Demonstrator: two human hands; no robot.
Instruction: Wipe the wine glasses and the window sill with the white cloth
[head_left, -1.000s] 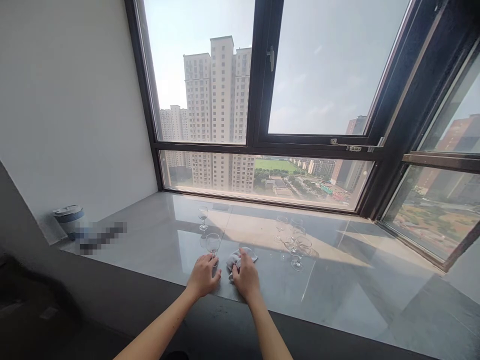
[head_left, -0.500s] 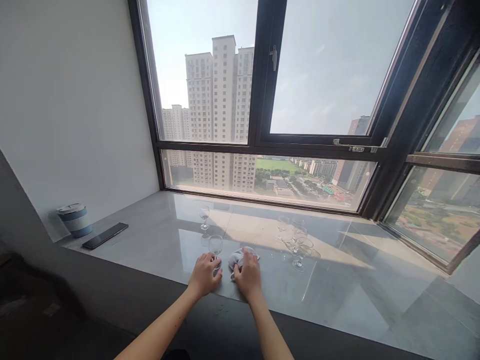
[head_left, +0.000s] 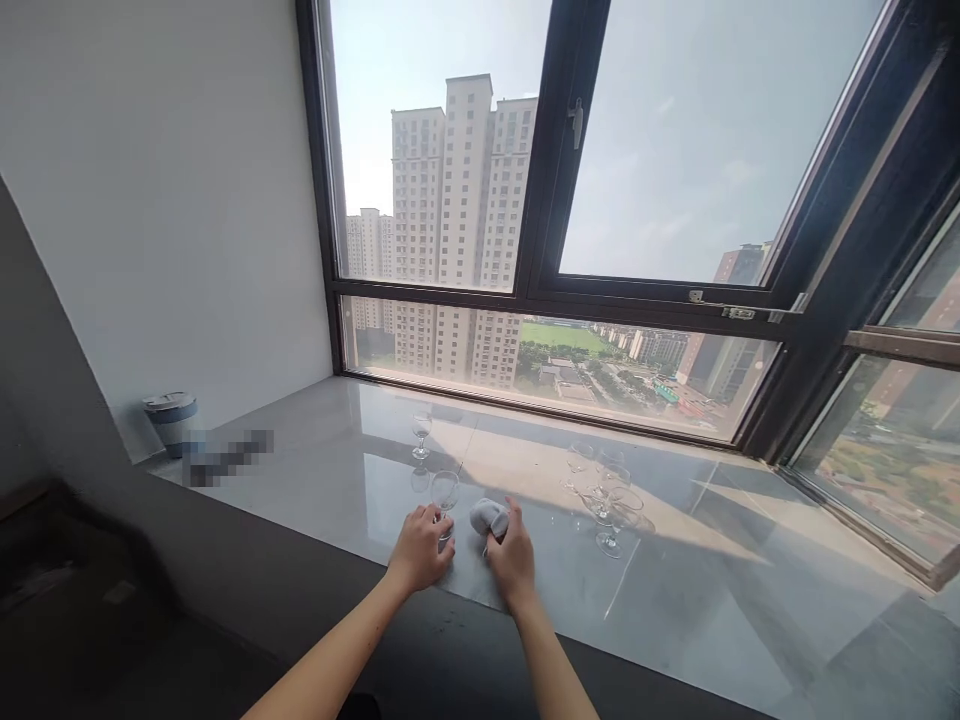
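My left hand is closed around the lower part of a clear stemmed glass, which stands upright near the sill's front edge. Its bowl shows above my fingers, while the stem and foot are mostly hidden. To the right, my right hand grips a bunched pale grey cloth between thumb and fingers, with the index finger raised. A gap separates the cloth from the glass. Behind the held glass stands another stemmed glass. Right of the cloth is a group of several clear glasses, the nearest glass upright.
The glossy grey sill ends at a front edge near my wrists. At the far left, a blue and white container stands by the wall, with a pixelated dark object beside it. A dark-framed window rises behind.
My right hand has turned and gathered the cloth into a tighter bundle, its index finger lifting. My left hand stays on the glass. The whole view has shifted slightly.
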